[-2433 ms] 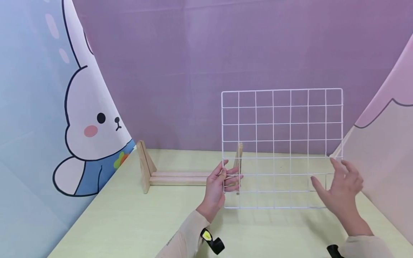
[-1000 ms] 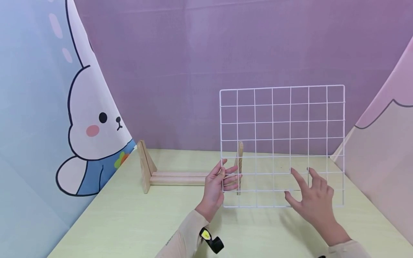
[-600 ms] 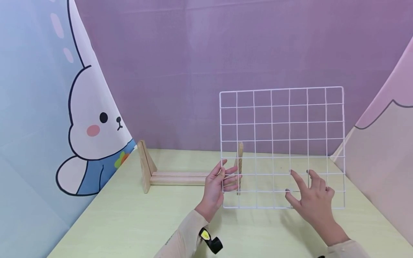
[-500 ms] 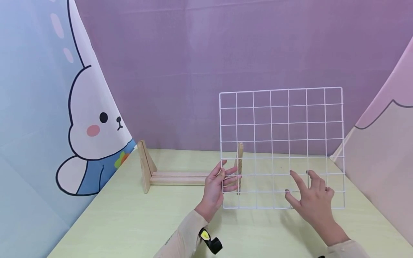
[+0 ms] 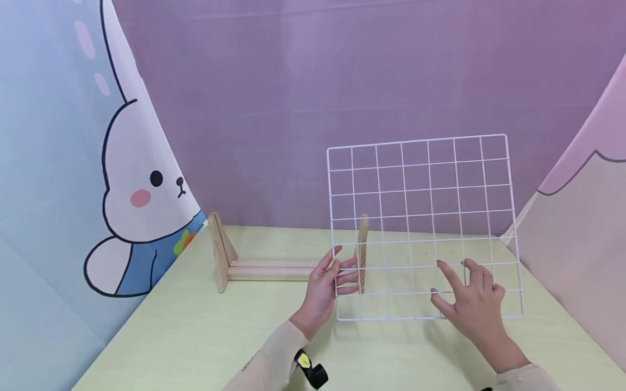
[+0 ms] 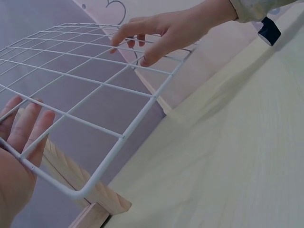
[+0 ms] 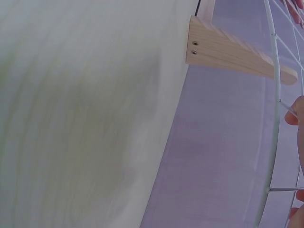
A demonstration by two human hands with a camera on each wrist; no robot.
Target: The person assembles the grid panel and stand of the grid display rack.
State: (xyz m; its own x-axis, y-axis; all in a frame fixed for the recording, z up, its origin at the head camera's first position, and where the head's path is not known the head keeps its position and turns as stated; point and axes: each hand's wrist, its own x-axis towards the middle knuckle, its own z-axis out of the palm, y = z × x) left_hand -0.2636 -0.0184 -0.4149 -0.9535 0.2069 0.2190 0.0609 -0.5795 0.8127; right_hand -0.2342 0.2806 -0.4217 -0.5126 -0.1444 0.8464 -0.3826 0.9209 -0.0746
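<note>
The white wire grid panel (image 5: pixel 420 225) stood almost upright on its lower edge above the pale green tabletop (image 5: pixel 195 336), in front of the right end of the wooden stand (image 5: pixel 264 266). The left hand (image 5: pixel 325 285) gripped the panel at its lower left corner, thumb on the near side and fingers curled through the mesh; the left wrist view showed those fingers (image 6: pixel 28 126) lying against the wires. The right hand (image 5: pixel 471 304) was spread open, its fingertips touching the lower wires near the middle of the bottom rows rather than grasping them.

Compared with half a second before, the panel had tipped: its top edge had swung to the left and its left side had shifted leftward, so the frame sat skewed instead of square. Earlier still, the right hand had been out at the panel's right edge; it had since moved inward to the lower middle. That suggested the panel was being steered with the left hand while the right only steadied it, probably lining the bottom edge up with the stand's slot. The upright wooden post (image 5: pixel 362 252) showed through the mesh just beside the left hand's fingers.
</note>
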